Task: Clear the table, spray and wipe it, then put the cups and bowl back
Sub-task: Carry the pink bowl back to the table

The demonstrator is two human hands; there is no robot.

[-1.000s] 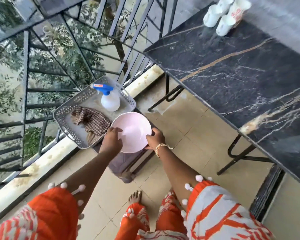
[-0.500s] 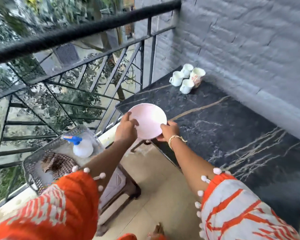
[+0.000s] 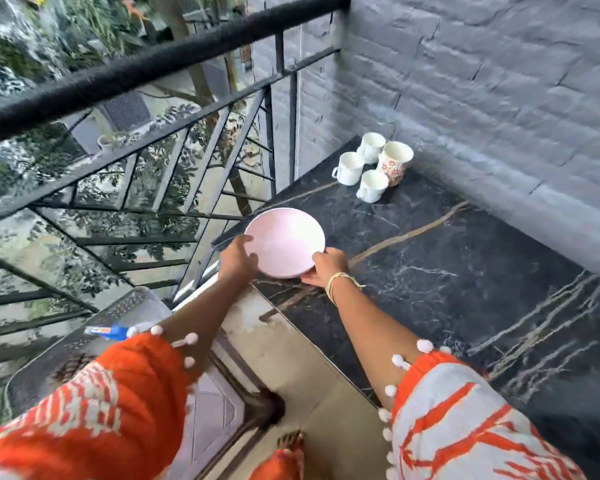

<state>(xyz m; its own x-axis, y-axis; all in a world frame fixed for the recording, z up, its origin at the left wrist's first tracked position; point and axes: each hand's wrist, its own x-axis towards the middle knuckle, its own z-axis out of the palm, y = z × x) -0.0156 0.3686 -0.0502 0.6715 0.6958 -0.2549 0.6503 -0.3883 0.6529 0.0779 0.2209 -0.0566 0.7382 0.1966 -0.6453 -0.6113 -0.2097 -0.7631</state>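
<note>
**Pink bowl held in both hands over the table's left corner**

The pale pink bowl [image 3: 285, 242] sits between the two hands, its open side up and tipped slightly toward the camera. The left hand [image 3: 238, 259] clasps the bowl's left rim, thumb over the edge and fingers underneath. The right hand [image 3: 324, 268] grips the near right rim, fingers curled under the base; thin bangles [image 3: 336, 284] circle that wrist. The bowl is over the near-left corner of the black marble-patterned table [image 3: 447, 271]; whether its base touches the top cannot be told.

Far along the table, close to the grey brick wall [image 3: 499, 98], four cups [image 3: 373, 168] stand in a tight cluster: three white and one with a red floral pattern, all upright.

To the left, a black metal railing [image 3: 153, 64] runs along the balcony edge, with foliage beyond. Near left, partly hidden behind the orange-and-white sleeve [image 3: 118, 393], a grey perforated tray [image 3: 132, 306] holds a spray bottle with a blue head [image 3: 113, 332] and a scrap of checked cloth [image 3: 71, 365]. The tray rests on a low stool [image 3: 222, 410] on the tiled floor.
</note>
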